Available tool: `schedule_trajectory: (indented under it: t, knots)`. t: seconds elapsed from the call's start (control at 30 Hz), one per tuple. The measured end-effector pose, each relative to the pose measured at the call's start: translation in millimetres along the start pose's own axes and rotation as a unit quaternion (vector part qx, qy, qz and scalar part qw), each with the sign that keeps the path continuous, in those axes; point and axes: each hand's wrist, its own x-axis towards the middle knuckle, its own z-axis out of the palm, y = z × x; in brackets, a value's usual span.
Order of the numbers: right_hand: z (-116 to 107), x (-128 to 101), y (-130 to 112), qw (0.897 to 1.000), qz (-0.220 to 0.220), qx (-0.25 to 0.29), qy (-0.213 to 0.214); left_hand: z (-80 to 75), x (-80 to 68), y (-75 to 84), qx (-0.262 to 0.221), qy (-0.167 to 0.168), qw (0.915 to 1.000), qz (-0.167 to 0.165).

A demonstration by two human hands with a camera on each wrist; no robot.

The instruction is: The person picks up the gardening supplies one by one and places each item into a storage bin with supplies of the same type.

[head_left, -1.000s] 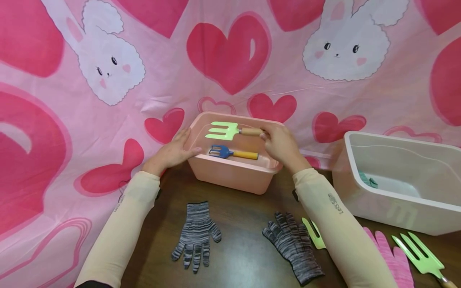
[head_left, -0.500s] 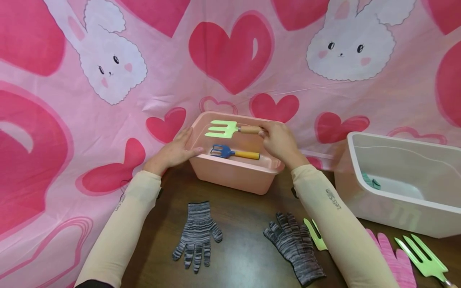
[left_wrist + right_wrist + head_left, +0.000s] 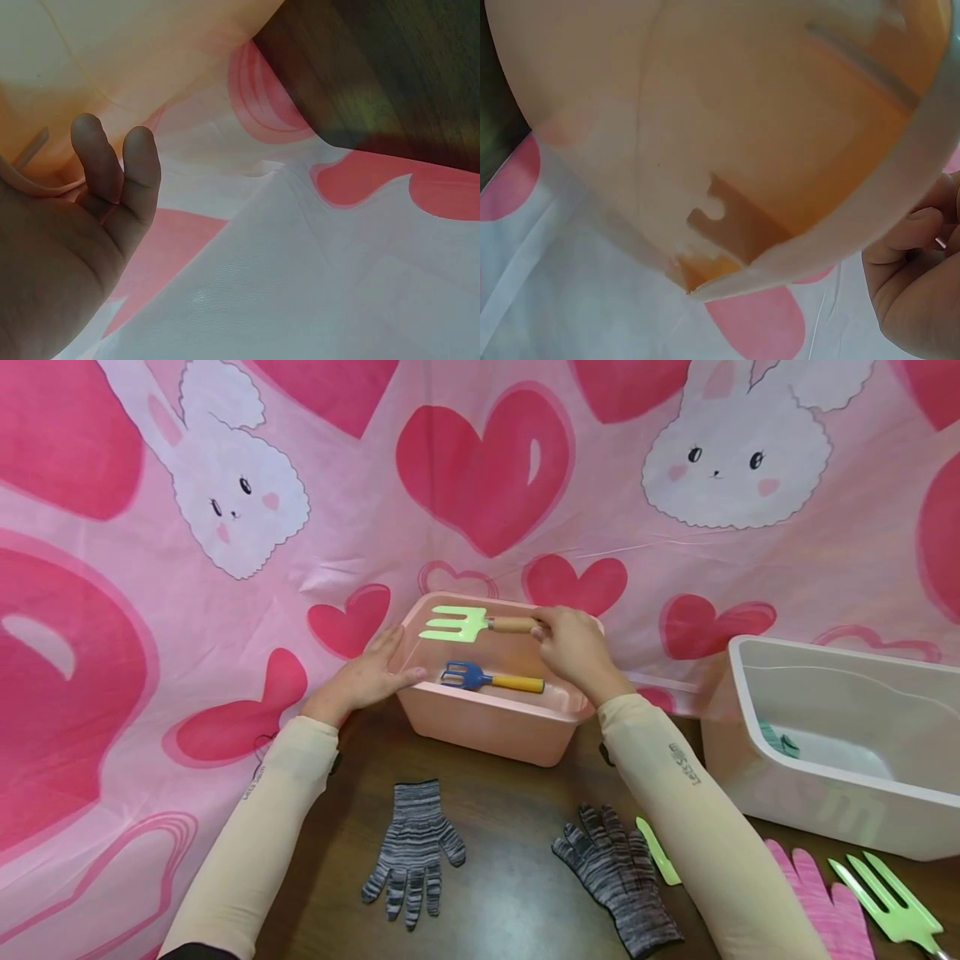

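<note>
In the head view a pink bin (image 3: 483, 727) stands against the patterned backdrop. My left hand (image 3: 356, 681) holds its left front corner, the thumb over the front rim. In the left wrist view two fingers (image 3: 97, 154) lie against the bin's outer side. My right hand (image 3: 573, 647) grips the wooden handle of a light green hand fork (image 3: 461, 624) above the bin, its tines pointing left. Inside the bin lies a blue hand fork (image 3: 468, 676) with a yellow handle. The right wrist view shows the right hand (image 3: 919, 262) partly, behind the bin's rim; the fork is mostly hidden there.
Two grey striped gloves (image 3: 415, 852) lie on the dark table (image 3: 502, 860) in front. At right stands a larger white bin (image 3: 847, 802) with a small green item (image 3: 780, 741) inside. Before it lie a pink glove (image 3: 821, 902) and another green fork (image 3: 892, 902).
The green fork and my right hand have shifted slightly left and up over the bin. My left hand keeps its place on the corner.
</note>
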Motion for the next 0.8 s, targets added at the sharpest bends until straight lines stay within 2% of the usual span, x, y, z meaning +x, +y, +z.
schedule_trajectory:
  t: [0.33, 0.8]
  knots:
    - [3.9, 4.7, -2.6, 1.0, 0.01, 0.012, -0.007, 0.9, 1.0, -0.6, 0.004, 0.001, 1.0, 0.007]
    - [11.8, 12.1, -0.6, 1.0, 0.016, -0.023, -0.01, 1.1, 0.8, -0.2, 0.003, 0.001, 1.0, 0.002]
